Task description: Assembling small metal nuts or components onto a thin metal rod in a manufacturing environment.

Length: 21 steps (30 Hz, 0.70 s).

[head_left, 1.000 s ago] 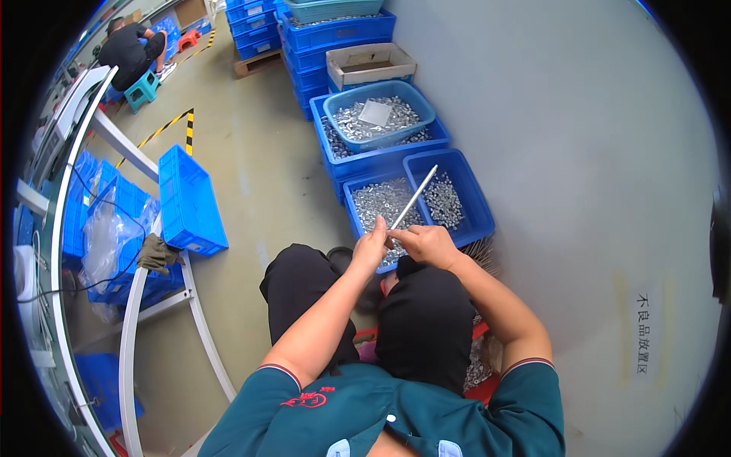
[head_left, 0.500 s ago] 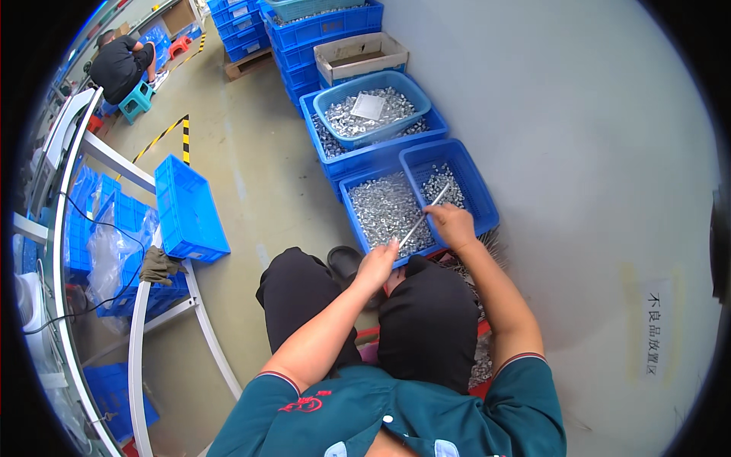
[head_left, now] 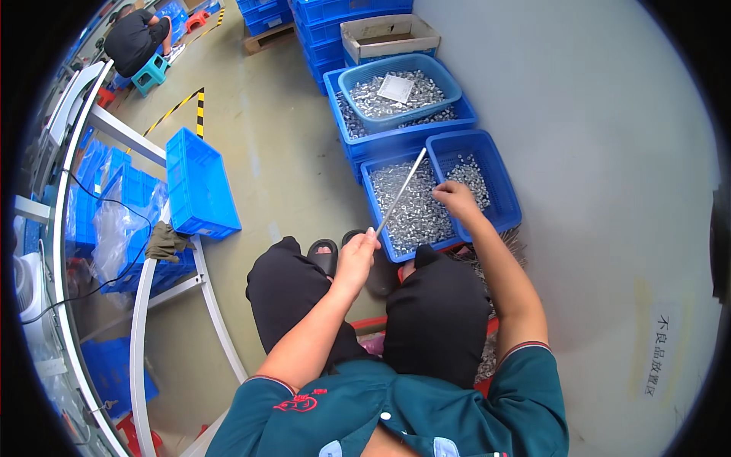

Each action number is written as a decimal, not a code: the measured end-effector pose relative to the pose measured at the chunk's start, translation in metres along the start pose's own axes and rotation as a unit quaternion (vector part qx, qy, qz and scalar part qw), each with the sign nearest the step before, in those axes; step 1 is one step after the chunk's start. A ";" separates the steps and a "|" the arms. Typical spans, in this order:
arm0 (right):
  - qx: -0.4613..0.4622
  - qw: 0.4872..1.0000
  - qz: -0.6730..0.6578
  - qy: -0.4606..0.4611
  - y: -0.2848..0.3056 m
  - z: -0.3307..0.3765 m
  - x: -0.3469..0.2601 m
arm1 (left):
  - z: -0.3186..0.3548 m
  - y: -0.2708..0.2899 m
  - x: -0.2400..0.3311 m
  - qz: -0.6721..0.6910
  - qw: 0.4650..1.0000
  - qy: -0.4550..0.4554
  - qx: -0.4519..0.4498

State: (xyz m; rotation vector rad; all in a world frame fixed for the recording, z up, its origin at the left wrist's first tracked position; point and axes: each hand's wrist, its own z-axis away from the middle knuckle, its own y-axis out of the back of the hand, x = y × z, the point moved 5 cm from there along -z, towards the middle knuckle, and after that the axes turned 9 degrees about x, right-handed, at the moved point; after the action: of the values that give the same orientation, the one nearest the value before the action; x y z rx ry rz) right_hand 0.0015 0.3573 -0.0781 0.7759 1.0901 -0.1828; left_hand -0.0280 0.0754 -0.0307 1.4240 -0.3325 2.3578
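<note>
My left hand (head_left: 358, 260) is closed round the lower end of a thin metal rod (head_left: 402, 192), which slants up and away over a blue bin (head_left: 374, 207) of small silvery metal parts (head_left: 415, 217). My right hand (head_left: 458, 200) is off the rod, over the near edge of a smaller blue basket (head_left: 504, 171). Its fingers are pinched together; whatever they hold, if anything, is too small to make out. Beneath and beyond them, a smaller heap of similar metal parts (head_left: 470, 177) lies in that basket.
Beyond stands a light-blue basket (head_left: 354, 103) of metal parts with a white card (head_left: 396, 88), inside a larger blue crate. A grey wall (head_left: 586, 152) is at right. At left are an upright blue crate (head_left: 204, 186) and a white frame (head_left: 139, 343). A person (head_left: 137, 42) sits far left.
My right hand has come off the rod and its fingers are now pinched over the basket. The left hand has drawn back leftward, with the rod pointing more away. The view has shifted slightly.
</note>
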 end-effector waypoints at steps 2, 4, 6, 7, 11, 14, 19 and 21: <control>-0.004 0.994 0.094 0.056 -0.025 -0.009 0.000 | -0.002 0.004 -0.001 0.011 1.000 0.009 -0.002; -0.001 0.986 0.133 0.097 -0.049 -0.012 0.004 | -0.004 0.009 -0.003 0.023 1.000 0.018 -0.002; 0.003 0.969 0.198 0.145 -0.069 -0.013 0.007 | -0.003 0.014 -0.006 0.032 0.999 0.029 -0.001; 0.026 0.955 0.234 0.180 -0.076 -0.011 0.007 | -0.002 0.017 -0.006 0.025 0.999 0.029 0.002; 0.037 0.935 0.271 0.226 -0.095 -0.017 0.014 | 0.000 0.027 -0.011 0.042 0.998 0.041 0.002; 0.078 0.899 0.326 0.283 -0.104 -0.023 0.008 | 0.001 0.032 -0.014 0.054 0.997 0.059 0.008; 0.136 0.863 0.374 0.311 -0.105 -0.052 0.007 | 0.002 0.029 -0.010 0.071 0.992 0.101 0.006; 0.161 0.873 0.379 0.260 -0.102 -0.063 0.019 | 0.002 0.027 -0.010 0.068 0.991 0.112 0.003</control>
State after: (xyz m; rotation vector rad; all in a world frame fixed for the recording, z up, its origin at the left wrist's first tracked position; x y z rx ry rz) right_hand -0.0861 0.3282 -0.1572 1.5609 1.1824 0.5600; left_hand -0.0336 0.0487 -0.0390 1.1554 -0.3704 2.5995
